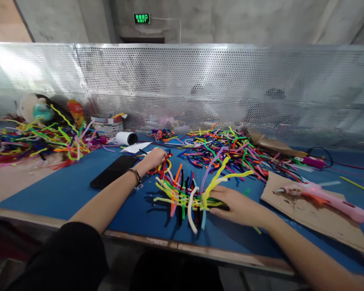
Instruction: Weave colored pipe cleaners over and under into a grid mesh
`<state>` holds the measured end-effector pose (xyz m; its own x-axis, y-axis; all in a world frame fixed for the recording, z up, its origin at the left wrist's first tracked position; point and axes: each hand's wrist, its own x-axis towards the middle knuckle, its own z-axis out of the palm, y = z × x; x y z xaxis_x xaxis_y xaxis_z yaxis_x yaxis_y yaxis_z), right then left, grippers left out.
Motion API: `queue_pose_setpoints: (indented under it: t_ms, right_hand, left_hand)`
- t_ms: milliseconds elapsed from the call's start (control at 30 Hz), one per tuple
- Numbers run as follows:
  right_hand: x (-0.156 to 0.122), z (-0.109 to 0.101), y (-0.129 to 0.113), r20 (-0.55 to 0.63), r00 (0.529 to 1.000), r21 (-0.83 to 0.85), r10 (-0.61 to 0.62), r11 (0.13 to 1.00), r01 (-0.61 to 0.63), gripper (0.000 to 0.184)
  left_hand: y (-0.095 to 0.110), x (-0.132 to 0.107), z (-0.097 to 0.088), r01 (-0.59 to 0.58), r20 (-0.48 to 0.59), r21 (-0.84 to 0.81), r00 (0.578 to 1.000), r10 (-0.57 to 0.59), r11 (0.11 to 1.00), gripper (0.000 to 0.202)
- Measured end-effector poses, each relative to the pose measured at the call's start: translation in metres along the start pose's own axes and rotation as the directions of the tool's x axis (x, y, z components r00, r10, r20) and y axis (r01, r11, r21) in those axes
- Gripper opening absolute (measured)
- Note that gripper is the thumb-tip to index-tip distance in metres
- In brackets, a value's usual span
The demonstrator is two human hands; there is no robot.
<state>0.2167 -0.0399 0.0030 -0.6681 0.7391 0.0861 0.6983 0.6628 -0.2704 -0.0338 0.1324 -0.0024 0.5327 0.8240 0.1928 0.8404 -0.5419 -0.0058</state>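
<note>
A woven bundle of coloured pipe cleaners (185, 194) lies on the blue mat (79, 186) in front of me. My right hand (236, 206) rests on its right edge, fingers closed round yellow strands. My left hand (154, 157), with a bracelet on the wrist, reaches to the bundle's far left corner and pinches red and yellow pipe cleaner ends there. A large loose heap of pipe cleaners (230, 149) spreads just behind the bundle.
A pink glue gun (324, 198) lies on a cardboard sheet (318, 218) at right. A black phone (113, 171) lies left of my arm. Another pipe cleaner pile (39, 141), a white roll (125, 138) and a perforated metal screen (182, 85) stand behind.
</note>
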Motion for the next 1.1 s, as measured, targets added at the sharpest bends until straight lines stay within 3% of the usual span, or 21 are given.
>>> queue_pose_setpoints:
  t_ms: [133, 367, 567, 767, 833, 867, 967, 1033, 1100]
  right_hand:
    - [-0.001, -0.001, -0.003, 0.001, 1.0, -0.04, 0.003, 0.999, -0.003, 0.03]
    - [-0.003, -0.002, -0.007, -0.029, 1.0, -0.029, 0.006, 1.0, -0.007, 0.033]
    - [-0.005, -0.003, -0.005, -0.099, 0.995, -0.02, 0.005, 1.0, -0.007, 0.032]
    - [-0.007, -0.012, -0.002, -0.27, 0.962, -0.166, -0.028, 0.986, -0.018, 0.026]
    - [-0.01, -0.02, -0.004, -0.402, 0.912, -0.198, -0.08, 0.98, -0.001, 0.028]
    - [-0.013, -0.024, -0.006, -0.494, 0.863, -0.2, -0.106, 0.98, 0.005, 0.029]
    - [-0.022, -0.037, -0.026, -0.762, 0.623, -0.215, -0.177, 0.976, 0.014, 0.021]
    - [-0.027, -0.043, -0.046, -0.831, 0.486, -0.294, -0.271, 0.955, 0.03, 0.011]
    - [-0.03, -0.045, -0.067, -0.772, 0.507, -0.408, -0.384, 0.911, 0.068, 0.025]
  left_hand:
    - [0.0, -0.004, -0.013, 0.026, -0.139, -0.052, 0.99, -0.033, 0.998, 0.016]
    - [0.013, -0.034, -0.058, -0.041, -0.363, -0.131, 0.932, -0.009, 0.991, 0.022]
    - [0.035, -0.059, -0.084, -0.175, -0.624, -0.252, 0.781, -0.021, 0.952, 0.017]
    - [0.049, -0.072, -0.092, -0.282, -0.715, -0.42, 0.688, -0.124, 0.862, 0.014]
    - [0.059, -0.081, -0.097, -0.329, -0.738, -0.452, 0.66, -0.141, 0.829, 0.013]
    - [0.065, -0.087, -0.1, -0.339, -0.754, -0.439, 0.643, -0.136, 0.832, 0.012]
    - [0.087, -0.106, -0.115, -0.383, -0.807, -0.372, 0.583, -0.091, 0.845, 0.006]
    - [0.103, -0.115, -0.126, -0.472, -0.814, -0.388, 0.578, -0.054, 0.791, 0.003]
    - [0.118, -0.121, -0.135, -0.567, -0.777, -0.474, 0.63, -0.016, 0.674, 0.002]
